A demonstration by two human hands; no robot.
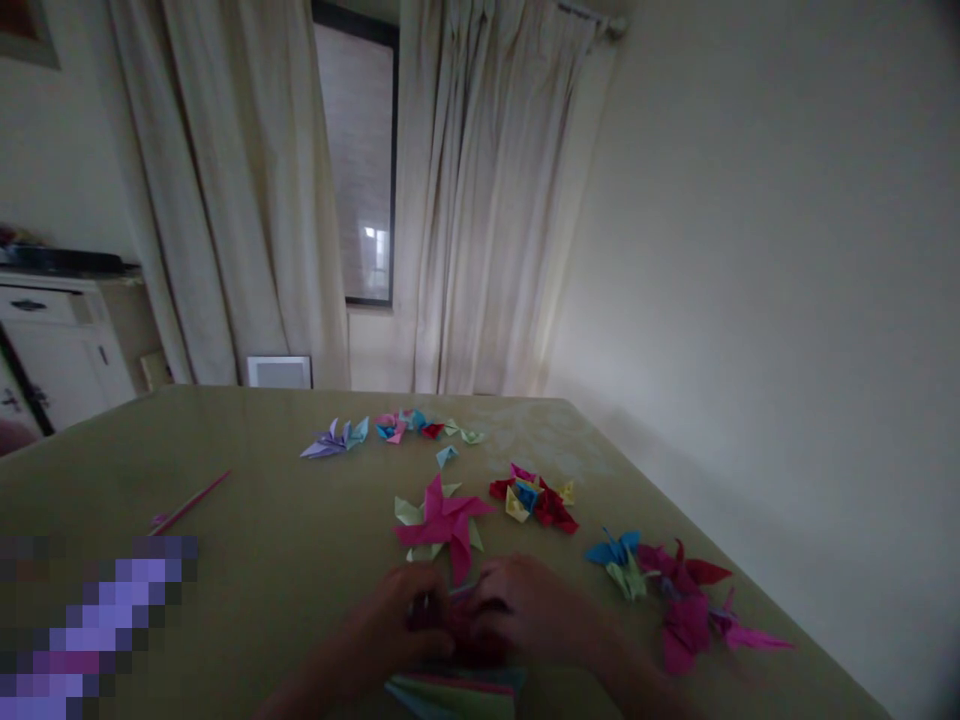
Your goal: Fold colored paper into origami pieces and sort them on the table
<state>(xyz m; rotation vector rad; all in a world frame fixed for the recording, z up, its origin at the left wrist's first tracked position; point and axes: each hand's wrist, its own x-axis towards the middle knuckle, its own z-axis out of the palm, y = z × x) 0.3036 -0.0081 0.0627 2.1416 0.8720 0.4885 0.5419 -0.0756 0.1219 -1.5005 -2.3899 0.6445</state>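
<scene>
My left hand (401, 610) and my right hand (529, 605) meet at the near edge of the table, fingers curled together over a small dark pink folded paper (461, 625). Both hands press or pinch it; the paper is mostly hidden beneath the fingers. Just below the hands lies a stack of coloured paper sheets (454, 692). Directly beyond the fingers sits a pink and pale green paper pinwheel (442, 522).
The olive-green table (285, 540) carries several origami pieces: a red, yellow and blue cluster (534, 498), blue and magenta figures (675, 590) at the right, a lilac crane (326, 443) and small pieces (420, 427) farther back. A pink stick (191, 502) lies left. Curtains and a wall stand behind.
</scene>
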